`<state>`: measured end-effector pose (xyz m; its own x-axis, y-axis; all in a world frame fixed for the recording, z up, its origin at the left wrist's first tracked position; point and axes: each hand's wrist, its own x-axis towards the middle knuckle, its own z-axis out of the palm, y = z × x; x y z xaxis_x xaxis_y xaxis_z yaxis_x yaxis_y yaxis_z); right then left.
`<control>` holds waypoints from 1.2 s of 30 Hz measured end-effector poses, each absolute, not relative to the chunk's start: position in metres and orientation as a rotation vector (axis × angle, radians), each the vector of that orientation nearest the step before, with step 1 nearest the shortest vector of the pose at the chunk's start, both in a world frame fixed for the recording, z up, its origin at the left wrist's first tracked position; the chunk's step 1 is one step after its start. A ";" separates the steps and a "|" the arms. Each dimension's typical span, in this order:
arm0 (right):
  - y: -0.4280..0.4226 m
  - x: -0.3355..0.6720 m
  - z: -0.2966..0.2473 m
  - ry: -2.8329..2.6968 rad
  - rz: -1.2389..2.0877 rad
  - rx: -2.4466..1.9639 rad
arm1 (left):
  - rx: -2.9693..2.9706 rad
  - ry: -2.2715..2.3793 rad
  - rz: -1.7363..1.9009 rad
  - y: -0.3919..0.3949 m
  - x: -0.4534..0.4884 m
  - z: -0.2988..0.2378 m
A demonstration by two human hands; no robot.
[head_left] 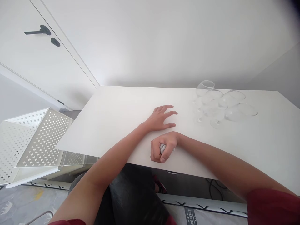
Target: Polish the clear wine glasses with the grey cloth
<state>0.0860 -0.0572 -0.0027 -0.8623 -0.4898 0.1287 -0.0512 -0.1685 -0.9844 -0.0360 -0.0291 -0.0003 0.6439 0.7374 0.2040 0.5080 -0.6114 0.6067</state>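
right hand (167, 141): clenched round a pale wad (162, 148). left hand (159, 119): splayed, unladen, nearer the stemmed glasses (224, 101), at its three o'clock on the surface (112, 118).

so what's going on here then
A person works at a white table. The right hand is closed around a small whitish-grey thing, mostly hidden, near the table's front edge. The left hand is open, fingers spread, over the tabletop. Several clear stemmed glasses stand together toward the right, touched by neither hand.
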 end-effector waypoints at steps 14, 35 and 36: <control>-0.058 0.085 0.001 1.787 -2.095 -0.595 | 2.593 0.681 0.345 0.015 0.077 -0.015; -0.059 0.083 -0.003 1.686 -2.162 -0.696 | 2.618 0.849 0.032 0.032 0.104 -0.012; -0.059 0.083 -0.003 1.685 -2.170 -0.698 | 2.623 0.861 0.020 0.030 0.103 -0.011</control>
